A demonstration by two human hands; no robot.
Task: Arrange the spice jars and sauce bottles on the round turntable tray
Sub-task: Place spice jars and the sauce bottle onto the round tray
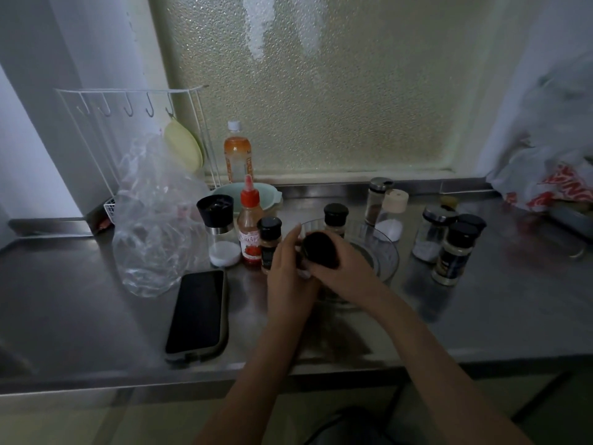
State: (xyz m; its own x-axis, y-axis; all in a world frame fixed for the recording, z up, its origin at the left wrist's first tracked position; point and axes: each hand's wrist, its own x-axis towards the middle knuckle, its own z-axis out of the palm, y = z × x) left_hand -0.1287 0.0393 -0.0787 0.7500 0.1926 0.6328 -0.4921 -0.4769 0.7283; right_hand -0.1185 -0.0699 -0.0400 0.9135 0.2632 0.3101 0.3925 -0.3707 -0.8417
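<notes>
Both hands on the dark-capped jar (319, 250): right hand (340, 277) wraps it, left hand (288, 271) steadies it, upright over the clear turntable tray (390, 252) near frame centre.

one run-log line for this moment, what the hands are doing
stage: placing | right hand: holds dark-capped jar over clear round tray | left hand: touching jar | on tray: one black-capped jar | rest: on counter
</notes>
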